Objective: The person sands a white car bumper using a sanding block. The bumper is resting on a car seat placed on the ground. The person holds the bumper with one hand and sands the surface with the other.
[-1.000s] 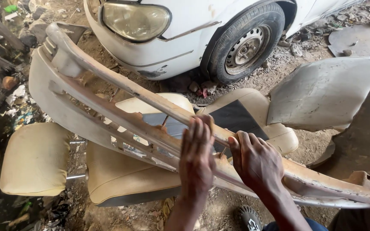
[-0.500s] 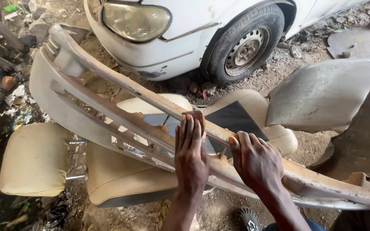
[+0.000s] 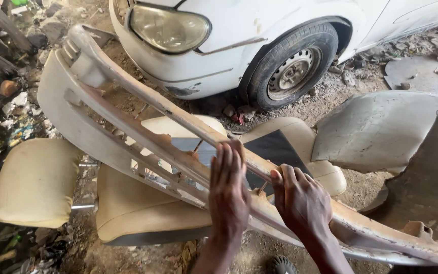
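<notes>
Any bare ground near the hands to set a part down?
Dirt strip between the car seat and white car, mostly under the bumper. Left edge is crowded with rubble; right with grey panels. Both hands, left hand and right hand, rest on the bumper.

bumper point(image 3: 128, 127): dusty grey-white | car seat point(image 3: 133, 213): cream | car point(image 3: 239, 45): white

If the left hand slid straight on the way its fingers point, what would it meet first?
The left hand lies flat on the bumper, fingers pointing up-frame. Past the bumper's upper edge, it would probably meet the beige car seat behind, though depth is unclear.
</notes>
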